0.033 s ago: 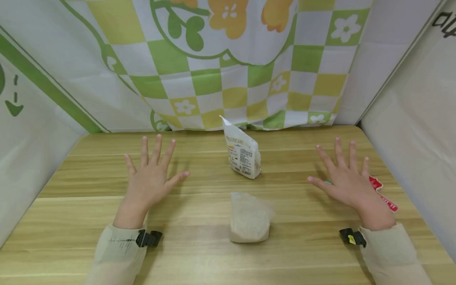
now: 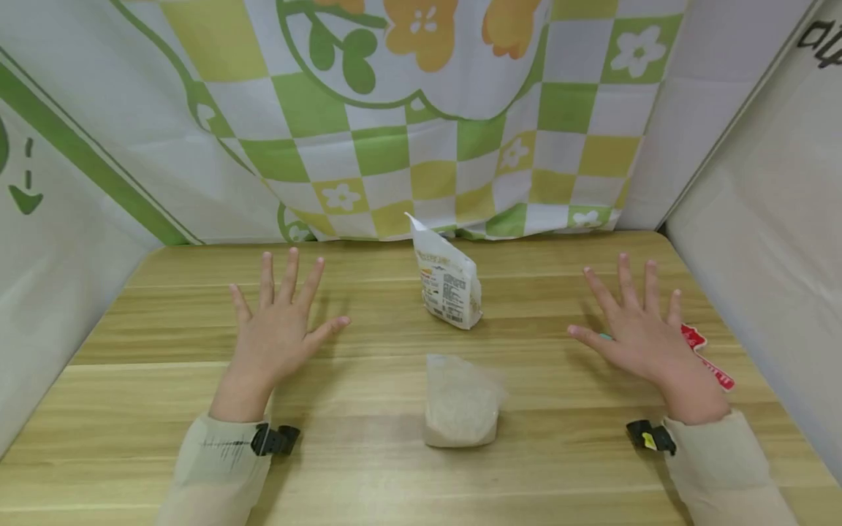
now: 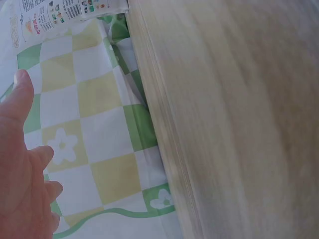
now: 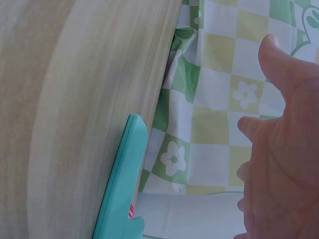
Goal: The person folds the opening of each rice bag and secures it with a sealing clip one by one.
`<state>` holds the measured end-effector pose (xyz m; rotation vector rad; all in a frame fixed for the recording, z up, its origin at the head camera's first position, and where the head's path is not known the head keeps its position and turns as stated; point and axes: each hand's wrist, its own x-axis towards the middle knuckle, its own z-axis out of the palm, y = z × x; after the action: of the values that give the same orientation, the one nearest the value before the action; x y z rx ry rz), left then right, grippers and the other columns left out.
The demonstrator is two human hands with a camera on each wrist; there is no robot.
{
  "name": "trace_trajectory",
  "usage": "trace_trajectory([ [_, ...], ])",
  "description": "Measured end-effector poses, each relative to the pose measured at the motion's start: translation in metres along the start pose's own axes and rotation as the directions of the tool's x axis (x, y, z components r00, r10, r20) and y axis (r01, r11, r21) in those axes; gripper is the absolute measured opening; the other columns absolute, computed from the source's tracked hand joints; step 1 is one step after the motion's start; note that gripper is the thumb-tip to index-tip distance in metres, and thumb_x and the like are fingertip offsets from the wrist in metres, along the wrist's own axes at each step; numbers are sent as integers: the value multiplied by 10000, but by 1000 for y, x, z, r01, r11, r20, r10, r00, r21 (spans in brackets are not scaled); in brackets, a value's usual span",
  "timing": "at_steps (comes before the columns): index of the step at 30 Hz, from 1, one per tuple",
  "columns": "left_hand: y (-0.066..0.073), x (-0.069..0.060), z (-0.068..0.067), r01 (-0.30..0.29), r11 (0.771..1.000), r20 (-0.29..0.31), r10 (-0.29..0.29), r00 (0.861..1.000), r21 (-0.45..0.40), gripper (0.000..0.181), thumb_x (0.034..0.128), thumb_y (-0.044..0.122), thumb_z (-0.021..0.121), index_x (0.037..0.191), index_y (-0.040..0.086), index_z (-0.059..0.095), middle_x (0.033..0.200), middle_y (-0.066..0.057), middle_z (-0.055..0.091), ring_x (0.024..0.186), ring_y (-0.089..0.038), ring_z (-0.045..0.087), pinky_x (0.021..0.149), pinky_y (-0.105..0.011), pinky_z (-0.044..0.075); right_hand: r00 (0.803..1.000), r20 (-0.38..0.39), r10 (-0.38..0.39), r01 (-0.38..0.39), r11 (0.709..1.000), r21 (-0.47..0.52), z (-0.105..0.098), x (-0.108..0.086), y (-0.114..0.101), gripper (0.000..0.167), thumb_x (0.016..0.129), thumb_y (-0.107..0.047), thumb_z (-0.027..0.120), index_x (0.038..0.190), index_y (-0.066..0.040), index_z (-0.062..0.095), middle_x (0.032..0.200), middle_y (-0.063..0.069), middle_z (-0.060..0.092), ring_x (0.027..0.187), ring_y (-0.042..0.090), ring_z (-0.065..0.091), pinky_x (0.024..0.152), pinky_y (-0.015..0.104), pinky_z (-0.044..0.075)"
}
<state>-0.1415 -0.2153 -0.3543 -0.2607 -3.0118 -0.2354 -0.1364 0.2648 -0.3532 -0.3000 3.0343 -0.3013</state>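
Note:
My left hand [image 2: 272, 336] is held over the left part of the wooden table [image 2: 164, 387], palm down, fingers spread, holding nothing. On the right, my right hand [image 2: 647, 343] hovers likewise with spread fingers. Beneath it lies a flat red-and-white item [image 2: 693, 340], partly hidden by the hand. A teal piece [image 4: 122, 184] with a small red patch shows there in the right wrist view; its kind is unclear. Between the hands stands a white printed packet [image 2: 450, 285]. Nearer me sits a clear plastic bag [image 2: 462, 413] filled with something pale; neither hand touches them.
A green, yellow and white checked cloth [image 2: 430, 153] hangs behind the table's back edge. Pale fabric walls [image 2: 766, 197] rise on both sides. Each sleeve cuff carries a small black camera [image 2: 276, 440].

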Motion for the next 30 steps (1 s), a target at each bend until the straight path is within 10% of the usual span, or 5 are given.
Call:
trace_trajectory([
  [9, 7, -2, -8, -19, 1000, -31, 19, 999, -1, 886, 930, 742, 389, 1586, 346, -56, 1636, 34, -230, 1475, -267, -320, 1061, -779, -141, 1000, -2, -8, 8, 999, 40, -8, -1, -3, 914, 950, -688, 433, 1590, -307, -96, 1575, 58, -381, 1402, 387, -414, 1022, 820, -134],
  [19, 32, -6, -28, -208, 973, -159, 191, 969, -101, 810, 983, 627, 429, 1604, 315, 13, 1686, 12, -13, 1539, -314, -146, 1118, -768, 101, 989, -99, -106, 117, 986, 119, -26, -9, -21, 863, 979, -553, 521, 1606, -294, -13, 1651, 58, -231, 1492, 438, -234, 1038, 838, -3],
  [23, 49, -12, -35, -352, 914, -260, 296, 919, -202, 778, 988, 674, 289, 1605, 221, 154, 1672, -33, 154, 1547, -369, 37, 1131, -724, 197, 981, -96, -170, 184, 971, 153, -35, -17, -31, 839, 978, -511, 556, 1607, -307, 40, 1686, 99, -39, 1508, 496, -71, 982, 871, 97],
  [30, 75, -31, -45, -576, 727, -374, 451, 811, -374, 761, 1000, 644, 244, 1548, 125, 341, 1579, -89, 396, 1467, -331, 344, 1189, -552, 264, 930, -122, -347, 367, 901, 232, -34, -28, -48, 759, 965, -376, 639, 1586, -227, 229, 1636, 98, 265, 1482, 426, 241, 1086, 706, 261],
])
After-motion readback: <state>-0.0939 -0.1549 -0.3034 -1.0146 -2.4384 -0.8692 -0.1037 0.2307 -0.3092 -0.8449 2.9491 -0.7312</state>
